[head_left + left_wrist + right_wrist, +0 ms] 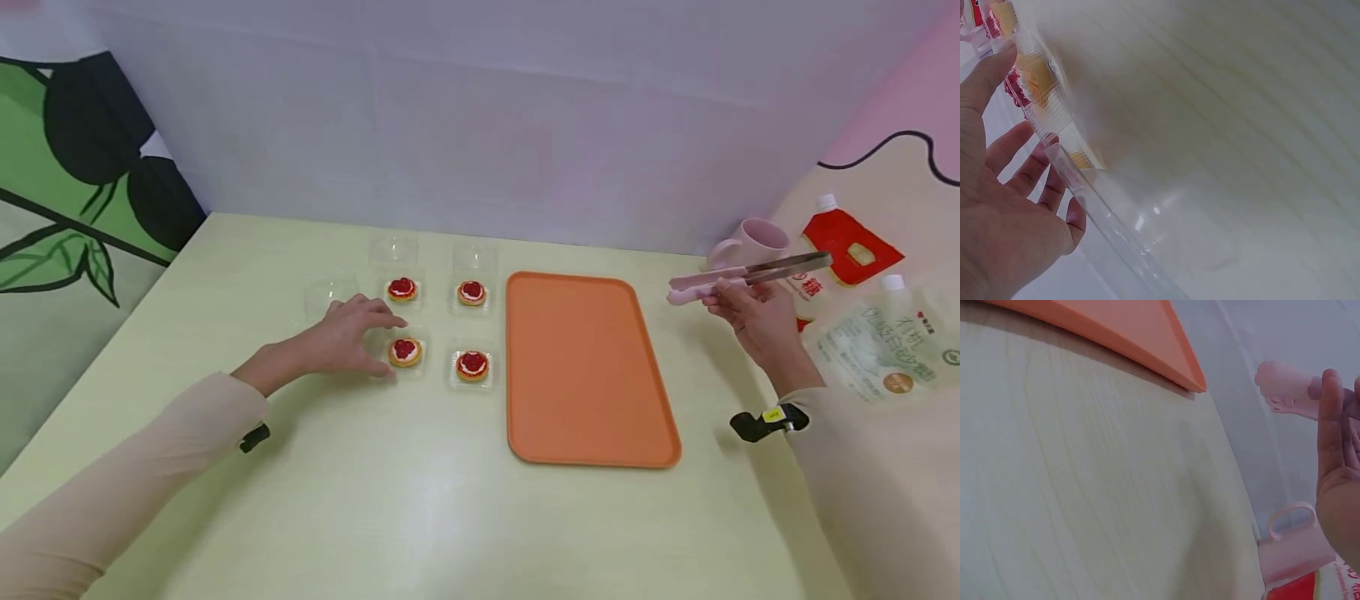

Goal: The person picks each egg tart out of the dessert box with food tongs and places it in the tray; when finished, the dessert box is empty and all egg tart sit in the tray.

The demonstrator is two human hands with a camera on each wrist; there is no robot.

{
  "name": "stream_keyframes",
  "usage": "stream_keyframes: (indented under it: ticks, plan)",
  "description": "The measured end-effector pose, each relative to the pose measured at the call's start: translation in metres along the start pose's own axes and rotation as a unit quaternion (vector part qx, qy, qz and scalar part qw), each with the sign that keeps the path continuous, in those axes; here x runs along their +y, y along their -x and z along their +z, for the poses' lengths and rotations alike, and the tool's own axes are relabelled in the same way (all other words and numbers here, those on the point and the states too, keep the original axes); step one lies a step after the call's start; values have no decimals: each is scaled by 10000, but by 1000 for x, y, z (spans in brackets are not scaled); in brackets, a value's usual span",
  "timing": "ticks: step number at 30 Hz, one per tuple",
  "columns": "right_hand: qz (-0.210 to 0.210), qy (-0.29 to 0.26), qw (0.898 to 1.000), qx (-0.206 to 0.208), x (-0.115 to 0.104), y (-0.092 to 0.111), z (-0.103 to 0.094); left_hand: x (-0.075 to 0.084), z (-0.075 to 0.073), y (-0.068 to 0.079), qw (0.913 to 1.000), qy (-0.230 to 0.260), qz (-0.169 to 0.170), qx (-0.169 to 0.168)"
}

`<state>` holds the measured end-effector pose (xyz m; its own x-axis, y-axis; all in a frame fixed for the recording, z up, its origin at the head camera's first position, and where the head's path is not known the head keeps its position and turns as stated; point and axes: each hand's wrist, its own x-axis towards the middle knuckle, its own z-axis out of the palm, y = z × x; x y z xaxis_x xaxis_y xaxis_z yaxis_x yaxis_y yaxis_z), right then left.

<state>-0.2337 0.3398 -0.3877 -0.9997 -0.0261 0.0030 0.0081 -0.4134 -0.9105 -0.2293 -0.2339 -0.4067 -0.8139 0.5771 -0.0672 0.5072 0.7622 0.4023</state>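
My left hand (pixel 343 335) reaches around the left side of a clear plastic box holding a small tart with red topping (pixel 405 352). Thumb and fingers are spread apart at the box's edges; whether they touch it I cannot tell. In the left wrist view this tart (pixel 1036 78) shows between thumb and fingers. Behind it a second tart (pixel 402 289) sits in its clear box, and two more, a tart (pixel 472 292) and a tart (pixel 472 365), stand to the right. Raised at the far right, my right hand (pixel 757 321) holds tongs (pixel 708 283) with pink handles and metal ends.
An orange tray (pixel 592 367) lies between the tarts and my right hand. A pink mug (pixel 753 242) stands at the back right, near a red-and-white pouch (pixel 851 246) and a pale pouch (pixel 881 342). Clear plastic lids (pixel 393 248) lie behind the tarts.
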Motion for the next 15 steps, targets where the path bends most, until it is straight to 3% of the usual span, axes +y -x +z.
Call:
stream_keyframes:
  ticks: [5, 15]
  plan:
    - [266, -844, 9960, 111, 9, 5, 2, 0, 2, -1, 10000, -50, 57, -18]
    - [249, -1428, 9894, 117, 14, 1, 15, 0, 1, 1, 10000, -41, -6, 1]
